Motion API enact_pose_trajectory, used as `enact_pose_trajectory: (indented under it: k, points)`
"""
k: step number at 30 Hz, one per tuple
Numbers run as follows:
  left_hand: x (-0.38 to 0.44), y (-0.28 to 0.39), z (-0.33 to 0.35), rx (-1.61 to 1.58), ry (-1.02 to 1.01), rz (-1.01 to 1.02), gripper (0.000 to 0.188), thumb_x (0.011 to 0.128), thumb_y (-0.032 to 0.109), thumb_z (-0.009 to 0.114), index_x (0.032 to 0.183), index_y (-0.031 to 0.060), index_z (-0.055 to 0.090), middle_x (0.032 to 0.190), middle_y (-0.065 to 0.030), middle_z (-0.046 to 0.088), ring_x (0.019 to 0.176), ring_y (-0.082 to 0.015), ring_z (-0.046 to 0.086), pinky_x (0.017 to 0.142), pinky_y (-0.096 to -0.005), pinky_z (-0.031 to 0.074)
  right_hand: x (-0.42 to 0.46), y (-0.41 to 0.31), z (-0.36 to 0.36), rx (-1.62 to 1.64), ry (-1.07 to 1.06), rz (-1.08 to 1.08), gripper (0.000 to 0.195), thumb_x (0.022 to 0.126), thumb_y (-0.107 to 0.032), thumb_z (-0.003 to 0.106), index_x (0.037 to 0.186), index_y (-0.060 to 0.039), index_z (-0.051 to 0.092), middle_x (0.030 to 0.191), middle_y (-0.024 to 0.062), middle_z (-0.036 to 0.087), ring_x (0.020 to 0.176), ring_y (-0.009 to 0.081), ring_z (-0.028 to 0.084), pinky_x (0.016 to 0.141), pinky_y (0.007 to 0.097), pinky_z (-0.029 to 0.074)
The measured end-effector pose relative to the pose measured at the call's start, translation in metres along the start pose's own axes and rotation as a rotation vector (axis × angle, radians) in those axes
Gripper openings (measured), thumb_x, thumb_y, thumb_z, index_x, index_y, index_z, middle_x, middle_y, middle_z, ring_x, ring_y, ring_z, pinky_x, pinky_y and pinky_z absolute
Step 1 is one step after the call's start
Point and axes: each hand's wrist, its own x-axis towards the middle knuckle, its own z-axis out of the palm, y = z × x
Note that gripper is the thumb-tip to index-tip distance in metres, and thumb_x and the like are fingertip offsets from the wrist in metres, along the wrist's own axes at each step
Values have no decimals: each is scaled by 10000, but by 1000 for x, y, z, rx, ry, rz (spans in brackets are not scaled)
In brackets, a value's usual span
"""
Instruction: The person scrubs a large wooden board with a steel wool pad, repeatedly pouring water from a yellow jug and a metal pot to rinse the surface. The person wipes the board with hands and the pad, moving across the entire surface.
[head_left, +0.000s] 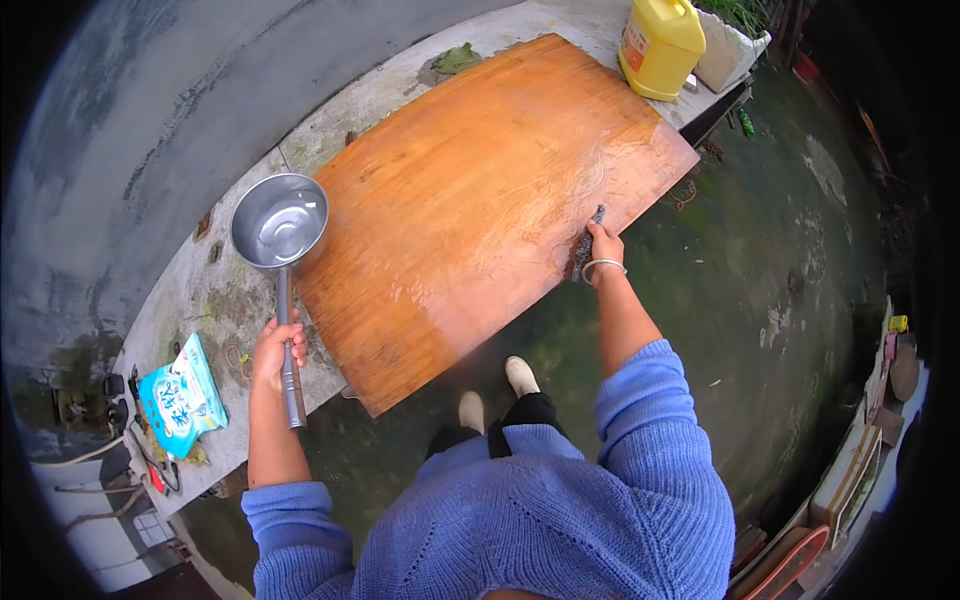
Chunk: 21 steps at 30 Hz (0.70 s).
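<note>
A wet wooden board (480, 187) lies on a concrete ledge, its near edge jutting over the ground. My left hand (279, 351) grips the handle of a metal ladle (280, 223), whose round bowl is held level beside the board's left end. The bowl looks shiny inside; how much water it holds is hard to tell. With a bracelet on its wrist, my right hand (604, 251) holds a dark grey scouring pad or cloth (583, 251) against the board's near edge, towards the right. Water shines on the wood around that hand.
A yellow plastic jug (661, 49) stands beyond the board's right end, near a white planter (727, 51). On the ledge (225, 300) at left lies a blue and white plastic packet (182, 397). A green leaf (455, 59) rests behind the board, near the grey wall (172, 97).
</note>
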Motion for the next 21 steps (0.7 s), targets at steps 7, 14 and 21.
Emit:
enact_pose_trajectory:
  k: [7, 14, 21]
  points:
    - [-20, -14, -80, 185, 115, 0, 335, 766, 27, 520, 1090, 50, 440, 576, -22, 472, 383, -108, 435, 323, -253, 372, -47, 1, -87, 283, 155, 155, 199, 801, -247, 622, 875, -71, 569, 735, 46, 558, 604, 219, 535, 523, 442, 457]
    - [-38, -17, -104, 323, 129, 32, 156, 754, 23, 518, 890, 49, 444, 567, -29, 478, 397, -113, 458, 322, -258, 386, -99, 12, -116, 282, 181, 287, 226, 783, -297, 629, 875, -102, 563, 732, 52, 563, 616, 241, 538, 542, 463, 469]
    - [-28, -9, -53, 447, 47, 54, 138, 753, 21, 537, 812, 85, 431, 558, -26, 486, 393, -107, 459, 322, -256, 387, -137, 7, -114, 315, 114, 332, 221, 797, -297, 612, 870, -94, 562, 770, 75, 592, 640, 250, 573, 535, 464, 492]
